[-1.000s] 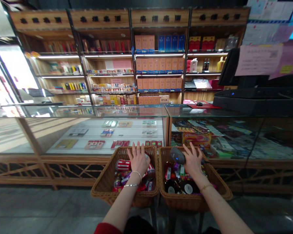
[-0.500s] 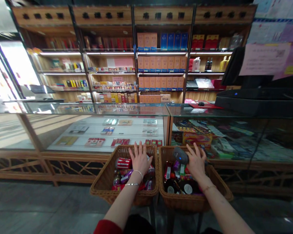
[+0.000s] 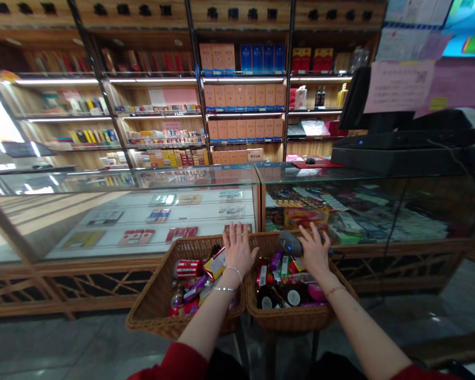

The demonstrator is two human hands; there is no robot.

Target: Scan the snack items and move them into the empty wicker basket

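Over the inner rim of the left wicker basket (image 3: 148,295), my left hand (image 3: 238,256) is open, fingers stretched forward and palm down. Beside it in that basket lie a yellow-and-white packet (image 3: 216,264), a red-and-white striped can (image 3: 187,268) and a purple packet (image 3: 196,288). My right hand (image 3: 315,257) is above the right wicker basket (image 3: 285,319), closed around a dark grey barcode scanner (image 3: 290,244) whose head sticks out to the left. Below the scanner are dark round-lidded containers (image 3: 294,296) and several colourful packets. The scanner's handle is mostly hidden by my fingers.
Behind the baskets runs a glass display counter (image 3: 182,182) with flat packs inside. A monitor (image 3: 356,97) with papers stuck on it stands at its right. Shelves of orange boxes (image 3: 243,97) and bottles line the back wall. A cable (image 3: 398,227) hangs down the counter front.
My view has swung to the right. My left hand has moved right, towards the gap between the baskets, uncovering the yellow-and-white packet. The right hand still holds the scanner above its basket.
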